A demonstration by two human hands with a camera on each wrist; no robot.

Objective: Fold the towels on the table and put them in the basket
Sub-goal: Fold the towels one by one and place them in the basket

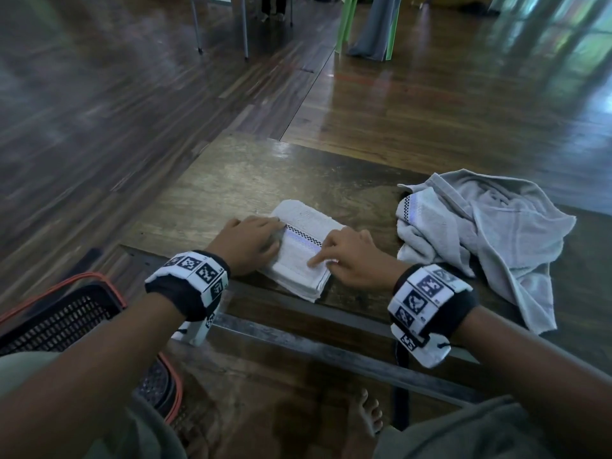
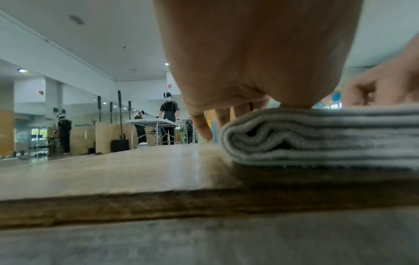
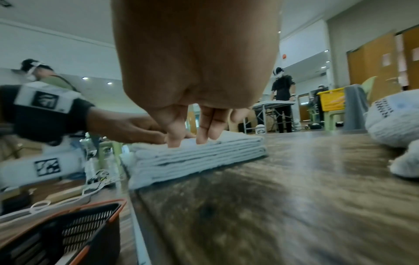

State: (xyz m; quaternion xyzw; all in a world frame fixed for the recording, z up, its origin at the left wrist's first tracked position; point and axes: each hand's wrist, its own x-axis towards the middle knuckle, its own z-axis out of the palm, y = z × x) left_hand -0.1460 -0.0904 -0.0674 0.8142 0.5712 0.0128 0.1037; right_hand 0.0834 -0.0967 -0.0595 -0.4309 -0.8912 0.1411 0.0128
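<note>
A white towel point(image 1: 299, 250) with a checkered stripe lies folded into a thick rectangle near the table's point(image 1: 231, 180) front edge. My left hand point(image 1: 251, 241) rests flat on its left part, fingers reaching over the edge point(image 2: 328, 139). The fingertips of my right hand point(image 1: 344, 256) press down on its right part, index finger extended. In the right wrist view those fingers point(image 3: 197, 129) stand on top of the folded stack point(image 3: 199, 157). Below the table's left corner sits a black basket point(image 1: 59, 319) with an orange rim.
A crumpled grey-white towel heap point(image 1: 480, 233) lies on the table to the right of my hands. The basket point(image 3: 68, 229) stands on the floor by my left knee. Other people work at tables far across the wooden floor.
</note>
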